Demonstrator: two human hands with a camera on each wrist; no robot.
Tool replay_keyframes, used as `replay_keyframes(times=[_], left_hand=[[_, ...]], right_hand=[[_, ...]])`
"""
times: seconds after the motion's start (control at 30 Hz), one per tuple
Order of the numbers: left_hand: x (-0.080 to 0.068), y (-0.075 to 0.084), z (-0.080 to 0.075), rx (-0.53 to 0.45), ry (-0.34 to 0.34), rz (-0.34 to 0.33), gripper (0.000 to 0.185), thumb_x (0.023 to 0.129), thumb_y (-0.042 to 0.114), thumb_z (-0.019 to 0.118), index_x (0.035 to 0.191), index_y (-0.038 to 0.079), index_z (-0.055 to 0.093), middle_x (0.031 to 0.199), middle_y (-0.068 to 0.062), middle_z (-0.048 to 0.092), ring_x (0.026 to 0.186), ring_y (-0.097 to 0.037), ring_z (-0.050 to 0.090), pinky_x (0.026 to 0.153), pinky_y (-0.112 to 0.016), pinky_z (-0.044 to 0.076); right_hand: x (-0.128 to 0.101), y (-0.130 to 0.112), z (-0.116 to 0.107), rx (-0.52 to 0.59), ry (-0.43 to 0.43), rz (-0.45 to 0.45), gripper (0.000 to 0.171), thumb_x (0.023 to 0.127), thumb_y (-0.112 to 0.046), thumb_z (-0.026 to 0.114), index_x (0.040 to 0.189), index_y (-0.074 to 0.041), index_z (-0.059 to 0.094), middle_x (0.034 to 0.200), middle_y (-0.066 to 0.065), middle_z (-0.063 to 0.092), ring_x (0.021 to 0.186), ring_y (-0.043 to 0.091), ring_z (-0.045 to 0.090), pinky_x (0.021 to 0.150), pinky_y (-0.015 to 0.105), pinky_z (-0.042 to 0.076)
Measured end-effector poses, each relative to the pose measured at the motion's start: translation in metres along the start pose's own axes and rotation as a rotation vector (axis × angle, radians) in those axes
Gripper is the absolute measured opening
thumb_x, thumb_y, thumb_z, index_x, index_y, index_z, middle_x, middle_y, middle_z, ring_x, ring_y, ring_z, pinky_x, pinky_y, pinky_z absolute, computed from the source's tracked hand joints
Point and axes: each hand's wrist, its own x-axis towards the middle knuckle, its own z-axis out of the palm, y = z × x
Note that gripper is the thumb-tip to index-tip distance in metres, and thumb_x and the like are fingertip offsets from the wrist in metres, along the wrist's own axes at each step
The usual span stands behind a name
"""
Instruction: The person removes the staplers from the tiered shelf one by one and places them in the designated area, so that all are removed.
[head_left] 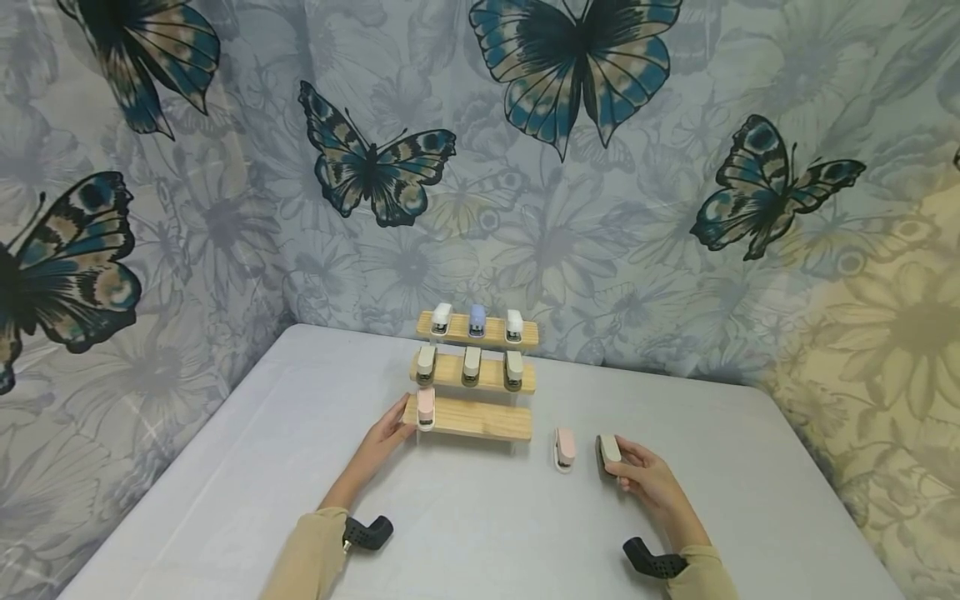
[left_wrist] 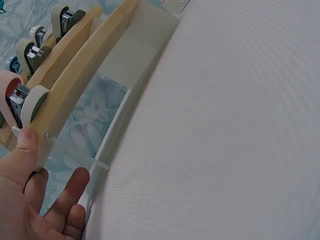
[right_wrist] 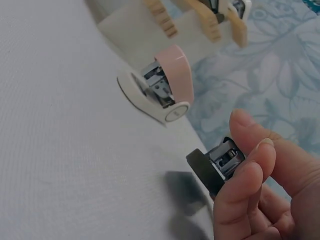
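Resting my left hand [head_left: 384, 435] against the left end of the wooden rack [head_left: 480, 421], fingers [left_wrist: 70, 187] straight and relaxed, holding nothing. Thumb tip touches the bottom shelf's front edge, right beside the pink stapler [head_left: 425, 407] standing at that end. Above and beyond my fingertips, the middle shelf carries three beige staplers [head_left: 470, 364]; the top shelf carries a white one, a blue stapler [head_left: 477, 319] and another white one. Rest of the bottom shelf to the right of my thumb is bare wood.

Right of the rack, a second pink stapler [right_wrist: 162, 90] sits on the grey table [head_left: 465, 525], just left of my right hand [head_left: 651, 482] and not touching it. Right fingers [right_wrist: 245, 192] are curled round a dark-bodied stapler with a beige top [head_left: 608, 451], thumb over the top, metal mouth facing away from my palm. It sits low at the table; can't tell whether it rests on it.
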Motion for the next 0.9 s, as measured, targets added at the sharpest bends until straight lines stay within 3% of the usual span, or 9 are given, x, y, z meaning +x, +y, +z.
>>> replay_keyframes(times=[0.3,0.57,0.9], left_hand=[[-0.0009,-0.0011,-0.0009,0.022,-0.018,0.003,0.056,0.079,0.033,0.045,0.126,0.013,0.022,0.127,0.002,0.019,0.111,-0.012,0.023,0.084,-0.025,0.031],[-0.0004,0.0025,-0.0014,0.009,-0.007,-0.022,0.056,0.078,0.033,0.046,0.125,0.015,0.022,0.126,0.004,0.02,0.101,-0.011,0.038,0.079,-0.023,0.036],[0.0007,0.0013,-0.0012,-0.014,-0.006,-0.006,0.055,0.078,0.031,0.048,0.125,0.014,0.024,0.126,0.004,0.022,0.101,-0.012,0.037,0.079,-0.023,0.037]], right_hand=[[0.0029,0.0083,-0.0035,-0.004,0.004,0.038,0.068,0.063,-0.002,0.063,0.121,-0.003,0.026,0.123,0.015,0.018,0.05,0.008,0.042,0.041,0.016,0.039],[0.003,0.0088,-0.0052,-0.013,-0.027,0.022,0.069,0.064,-0.003,0.063,0.122,-0.004,0.025,0.126,0.014,0.014,0.049,0.007,0.041,0.042,0.016,0.038],[0.0017,0.0097,-0.0044,-0.022,-0.02,0.009,0.067,0.066,-0.004,0.062,0.122,-0.006,0.025,0.128,0.014,0.008,0.052,0.009,0.043,0.044,0.018,0.04]])
